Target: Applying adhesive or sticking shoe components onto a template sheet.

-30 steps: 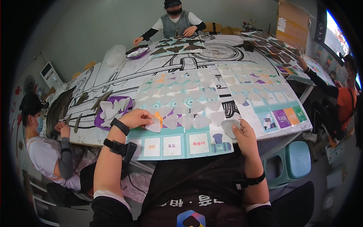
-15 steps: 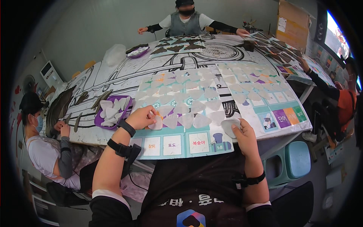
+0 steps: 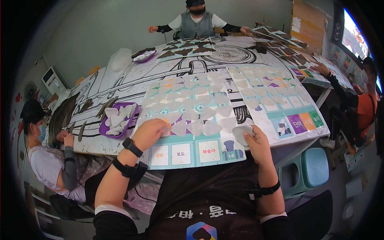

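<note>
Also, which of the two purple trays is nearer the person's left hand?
The near tray, piled with pale pieces, just left of the left hand. The far tray stands well away, toward the co-worker opposite.

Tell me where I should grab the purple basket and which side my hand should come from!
Probably pinch the right rim of the purple basket, coming from the right, where the left hand is. The raised wall gives an edge to hold, while the pale pieces fill the middle. Dark strips lie by its far left edge, so that side looks more awkward.
</note>
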Motion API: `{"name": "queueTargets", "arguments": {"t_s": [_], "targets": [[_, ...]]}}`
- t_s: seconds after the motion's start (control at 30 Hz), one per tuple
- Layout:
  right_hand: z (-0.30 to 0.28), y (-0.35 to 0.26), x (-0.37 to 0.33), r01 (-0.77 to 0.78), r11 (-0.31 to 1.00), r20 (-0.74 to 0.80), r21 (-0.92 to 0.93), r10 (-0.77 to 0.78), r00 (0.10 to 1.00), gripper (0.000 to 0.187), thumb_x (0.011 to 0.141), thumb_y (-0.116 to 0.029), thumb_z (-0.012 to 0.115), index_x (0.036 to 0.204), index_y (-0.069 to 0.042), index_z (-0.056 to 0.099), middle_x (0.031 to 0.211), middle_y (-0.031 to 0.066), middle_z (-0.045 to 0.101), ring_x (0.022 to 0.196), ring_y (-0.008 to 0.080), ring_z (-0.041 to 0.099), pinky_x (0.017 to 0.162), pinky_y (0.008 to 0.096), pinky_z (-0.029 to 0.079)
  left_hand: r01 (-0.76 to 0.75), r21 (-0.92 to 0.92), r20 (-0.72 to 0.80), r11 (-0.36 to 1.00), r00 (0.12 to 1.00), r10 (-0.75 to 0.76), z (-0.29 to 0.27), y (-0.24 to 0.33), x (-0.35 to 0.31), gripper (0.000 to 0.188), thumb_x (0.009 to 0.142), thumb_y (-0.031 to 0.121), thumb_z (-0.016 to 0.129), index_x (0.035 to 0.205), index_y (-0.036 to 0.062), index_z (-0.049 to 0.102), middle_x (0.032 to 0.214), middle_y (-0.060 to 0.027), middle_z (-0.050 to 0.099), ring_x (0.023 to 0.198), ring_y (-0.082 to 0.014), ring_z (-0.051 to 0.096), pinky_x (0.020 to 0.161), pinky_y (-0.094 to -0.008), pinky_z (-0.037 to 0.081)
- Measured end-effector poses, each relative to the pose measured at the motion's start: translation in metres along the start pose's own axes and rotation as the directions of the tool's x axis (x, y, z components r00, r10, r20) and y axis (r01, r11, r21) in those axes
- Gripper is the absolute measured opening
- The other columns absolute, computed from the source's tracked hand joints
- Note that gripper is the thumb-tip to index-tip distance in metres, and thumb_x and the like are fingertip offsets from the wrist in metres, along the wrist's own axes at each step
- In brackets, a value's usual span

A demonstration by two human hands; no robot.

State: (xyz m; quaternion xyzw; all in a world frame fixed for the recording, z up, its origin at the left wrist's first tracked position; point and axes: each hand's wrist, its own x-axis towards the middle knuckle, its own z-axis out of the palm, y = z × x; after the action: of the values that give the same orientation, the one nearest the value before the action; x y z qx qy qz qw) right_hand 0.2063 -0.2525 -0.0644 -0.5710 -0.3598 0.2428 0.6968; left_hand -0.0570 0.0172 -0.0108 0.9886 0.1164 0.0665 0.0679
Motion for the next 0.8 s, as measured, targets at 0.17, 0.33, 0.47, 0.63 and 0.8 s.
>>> {"name": "queueTargets", "arguments": {"t_s": [0.17, 0.33, 0.47, 0.63, 0.8], "targets": [[0.000, -0.004, 0.000, 0.009, 0.999, 0.006, -0.048, -0.009, 1.000, 0.020, 0.088, -0.006, 0.051, 0.104, 0.004, 0.052, 0.087, 0.0061, 0.060, 0.079, 0.0078, 0.052, 0.069, 0.0217, 0.042, 0.046, 0.132, 0.148, 0.990, 0.987, -0.065, 0.006, 0.020, -0.025, 0.051, 0.091, 0.035, 0.041, 0.137, 0.0171, 0.031, 0.138, -0.0160, 0.033, 0.129, -0.0320, 0.029, 0.104, -0.0461, 0.020], [-0.003, -0.001, 0.000, 0.023, 1.000, -0.012, -0.002, -0.023, 1.000, 0.020, 0.087, -0.006, 0.051, 0.104, 0.004, 0.053, 0.086, 0.0063, 0.060, 0.077, 0.0077, 0.053, 0.068, 0.0219, 0.043, 0.070, 0.307, 0.336, 0.949, 0.925, -0.177, -0.022, 0.041, -0.037, 0.054, 0.092, 0.045, 0.031, 0.139, 0.0185, 0.028, 0.142, -0.0176, 0.027, 0.133, -0.0362, 0.017, 0.105, -0.0553, 0.010], [0.007, -0.017, -0.016, 0.061, 0.960, -0.135, -0.274, -0.101, 0.986, 0.022, 0.089, -0.008, 0.050, 0.107, 0.005, 0.054, 0.086, 0.0051, 0.062, 0.077, 0.0068, 0.055, 0.069, 0.0216, 0.044, -0.071, 0.097, -0.068, 0.993, 0.995, 0.078, -0.035, 0.089, -0.032, 0.045, 0.086, 0.031, 0.048, 0.127, 0.0108, 0.045, 0.129, -0.0195, 0.042, 0.124, -0.0351, 0.034, 0.101, -0.0486, 0.025], [0.047, -0.054, -0.056, -0.092, 0.987, 0.240, -0.130, 0.121, 0.963, 0.024, 0.091, -0.010, 0.048, 0.111, 0.001, 0.056, 0.081, -0.0011, 0.057, 0.069, 0.0032, 0.046, 0.061, 0.0186, 0.040, -0.448, 0.088, -0.496, 0.890, 0.755, 0.429, -0.011, 0.165, -0.019, 0.027, 0.074, 0.011, 0.063, 0.098, -0.0007, 0.061, 0.103, -0.0106, 0.061, 0.094, -0.0263, 0.059, 0.079, -0.0334, 0.049], [0.065, -0.041, -0.076, -0.330, 0.912, 0.436, 0.246, 0.200, 0.877, 0.028, 0.096, -0.015, 0.039, 0.117, 0.002, 0.047, 0.097, 0.0012, 0.053, 0.093, 0.0073, 0.049, 0.081, 0.0214, 0.041, -0.364, 0.012, -0.594, 0.931, 0.747, 0.300, 0.019, 0.174, -0.007, 0.030, 0.063, 0.002, 0.062, 0.093, -0.0012, 0.062, 0.094, -0.0113, 0.062, 0.085, -0.0249, 0.062, 0.070, -0.0310, 0.052]]}}
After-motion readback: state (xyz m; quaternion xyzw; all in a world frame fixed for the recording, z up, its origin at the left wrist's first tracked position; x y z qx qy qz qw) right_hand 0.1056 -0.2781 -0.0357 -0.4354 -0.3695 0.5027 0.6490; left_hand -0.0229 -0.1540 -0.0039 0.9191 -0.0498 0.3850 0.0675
